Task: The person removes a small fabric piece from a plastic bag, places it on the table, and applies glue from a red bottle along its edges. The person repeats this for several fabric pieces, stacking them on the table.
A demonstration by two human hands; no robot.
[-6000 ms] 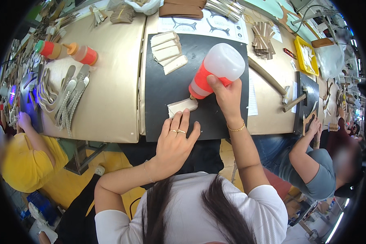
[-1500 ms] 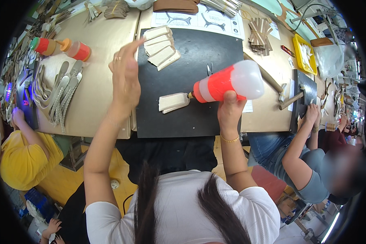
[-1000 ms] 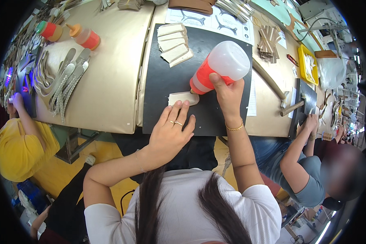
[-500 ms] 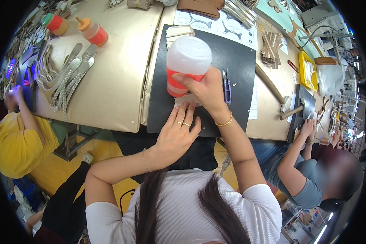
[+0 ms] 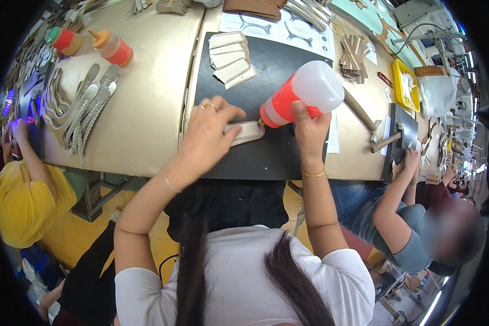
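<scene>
The right hand (image 5: 308, 126) is gripping a tilted translucent squeeze bottle with an orange neck (image 5: 301, 95), nozzle touching a flat beige leather strip (image 5: 245, 132) on the black mat (image 5: 266, 152). The left hand (image 5: 206, 136), fingers bent, is pressing that strip down on the desk (image 5: 141, 130).

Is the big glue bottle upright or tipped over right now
Tipped: the right hand holds the bottle slanted, nozzle down at the strip under the left hand.
</scene>
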